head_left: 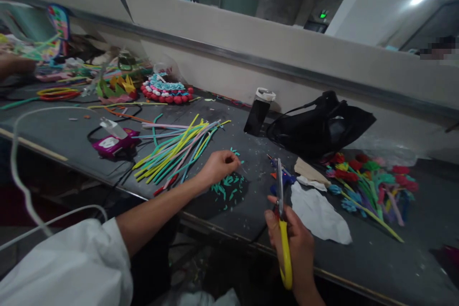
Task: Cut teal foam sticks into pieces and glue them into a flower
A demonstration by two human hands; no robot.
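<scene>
My left hand [219, 168] is closed in a pinch over the table, and whatever its fingertips hold is too small to make out. Below and around it lie many small green snippets [229, 187]. My right hand [300, 241] grips a pair of scissors [285, 251] with yellow handles, the blades pointing up and away from me and looking closed. To the left of my left hand is a loose bundle of fuzzy craft stems [179, 148] in yellow, green, pink and blue. A blue tool, perhaps a glue gun [286, 175], lies partly behind the scissors.
White tissue [319, 213] and colourful stem flowers [376, 181] lie right. Behind stand a black bag [319, 129] and a dark white-lidded bottle [258, 114]. A purple power strip [114, 143] with cables sits left. Another person's hand [14, 64] shows far left, near craft pieces.
</scene>
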